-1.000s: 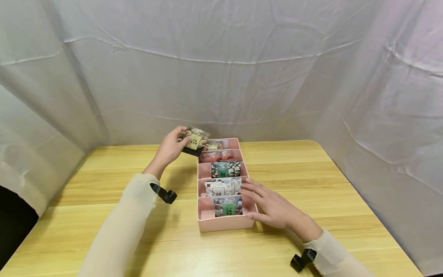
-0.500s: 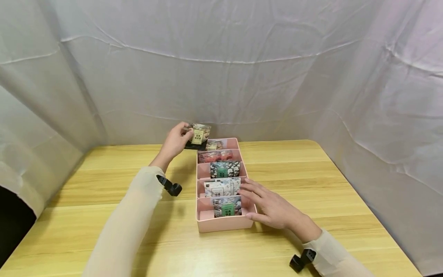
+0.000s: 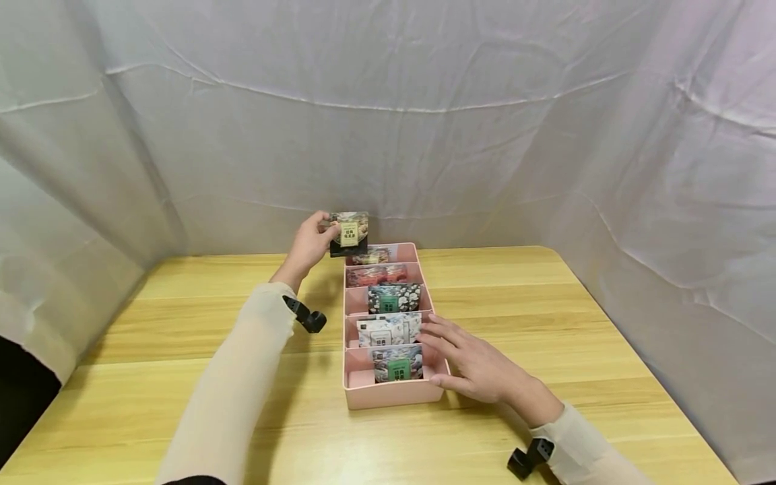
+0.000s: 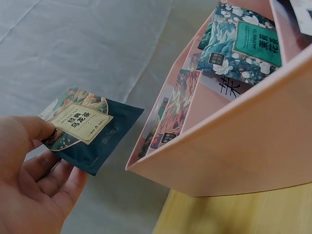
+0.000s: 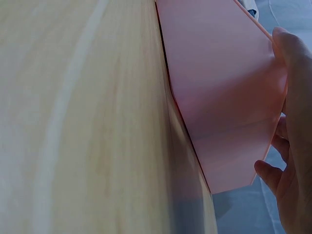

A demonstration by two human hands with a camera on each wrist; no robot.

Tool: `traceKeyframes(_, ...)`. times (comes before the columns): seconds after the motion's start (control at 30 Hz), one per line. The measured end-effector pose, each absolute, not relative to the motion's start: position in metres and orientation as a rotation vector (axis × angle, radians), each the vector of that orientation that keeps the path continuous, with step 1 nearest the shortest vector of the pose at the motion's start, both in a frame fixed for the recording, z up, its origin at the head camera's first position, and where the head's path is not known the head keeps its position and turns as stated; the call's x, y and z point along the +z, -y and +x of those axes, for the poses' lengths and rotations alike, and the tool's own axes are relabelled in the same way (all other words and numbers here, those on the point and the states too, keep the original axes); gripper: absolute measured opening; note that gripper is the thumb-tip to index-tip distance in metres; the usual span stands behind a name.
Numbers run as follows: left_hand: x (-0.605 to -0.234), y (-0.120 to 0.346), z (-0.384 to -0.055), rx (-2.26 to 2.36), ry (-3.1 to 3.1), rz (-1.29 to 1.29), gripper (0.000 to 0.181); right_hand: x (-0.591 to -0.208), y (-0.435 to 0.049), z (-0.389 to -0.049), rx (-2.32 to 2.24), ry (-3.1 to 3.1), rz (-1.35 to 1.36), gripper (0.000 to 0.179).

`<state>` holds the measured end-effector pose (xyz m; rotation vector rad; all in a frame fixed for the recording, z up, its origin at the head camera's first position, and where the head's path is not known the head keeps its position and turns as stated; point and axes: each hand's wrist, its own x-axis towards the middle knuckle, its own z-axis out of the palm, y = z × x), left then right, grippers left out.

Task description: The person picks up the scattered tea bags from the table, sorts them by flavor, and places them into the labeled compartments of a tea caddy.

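Observation:
Between thumb and fingers, my left hand (image 3: pixel 310 244) pinches a dark tea sachet with a yellow label (image 3: pixel 349 234), marked oolong tea in the left wrist view. It hangs upright above the far left corner of a pink divided box (image 3: pixel 395 396), apart from it. Fingers of my right hand (image 3: pixel 475 364) lie spread and relaxed on the box's right rim near the front; the right wrist view shows the thumb at the rim too. Sachets stand in the compartments: yellow-labelled (image 3: pixel 372 255) at the back, then red (image 3: pixel 377 274), black-and-green (image 3: pixel 394 297), white (image 3: pixel 389 330) and green-labelled (image 3: pixel 398 364) in front.
The box stands on a light wooden table (image 3: pixel 515 296), with table surface on both sides of it. A pale grey curtain (image 3: pixel 388 148) hangs close behind the table and along its sides. Each wrist carries a small black camera (image 3: pixel 308 316).
My left hand has moved a little farther back and to the right, and the oolong sachet has turned from tilted to upright. The right hand keeps its place on the rim.

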<state>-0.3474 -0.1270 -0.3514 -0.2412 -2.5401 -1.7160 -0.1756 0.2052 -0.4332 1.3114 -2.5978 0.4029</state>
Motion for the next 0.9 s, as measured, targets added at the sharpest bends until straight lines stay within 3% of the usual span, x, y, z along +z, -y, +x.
traceKeyframes(0.43, -0.361, 0.116, -0.365, -1.868, 2.526, -0.205, 0.03, -0.432, -0.204, -0.173, 0.412, 2.601, 1.316, 0.065)
traceKeyframes(0.9, -0.365, 0.101, -0.368, -1.698, 2.724, -0.297, 0.029, -0.435, -0.201, -0.172, 0.416, 2.615, 1.31, 0.066)
